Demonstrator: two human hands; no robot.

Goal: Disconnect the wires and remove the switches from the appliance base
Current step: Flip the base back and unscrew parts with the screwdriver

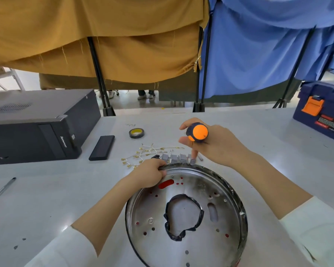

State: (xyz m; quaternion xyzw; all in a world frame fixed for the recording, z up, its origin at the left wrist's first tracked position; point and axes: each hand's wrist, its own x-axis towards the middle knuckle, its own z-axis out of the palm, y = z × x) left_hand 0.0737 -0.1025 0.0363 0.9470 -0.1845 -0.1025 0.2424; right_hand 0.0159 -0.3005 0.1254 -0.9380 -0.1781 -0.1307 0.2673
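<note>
Left hand (149, 175) curls over the far rim of the round metal appliance base (185, 214), gripping it. Right hand (210, 144) wraps the orange-capped screwdriver (198, 134), held upright above the grey switches (178, 158).

Pretty bright, even light overall, seems to come from overhead. Shadows on the table (46, 199) are soft and faint. There's washed-out glare on the metal base (191, 247) near the middle and lower part. Wide-angle bend at the edges, poles lean outward. Whole picture's a bit soft, corners the mushiest.
</note>
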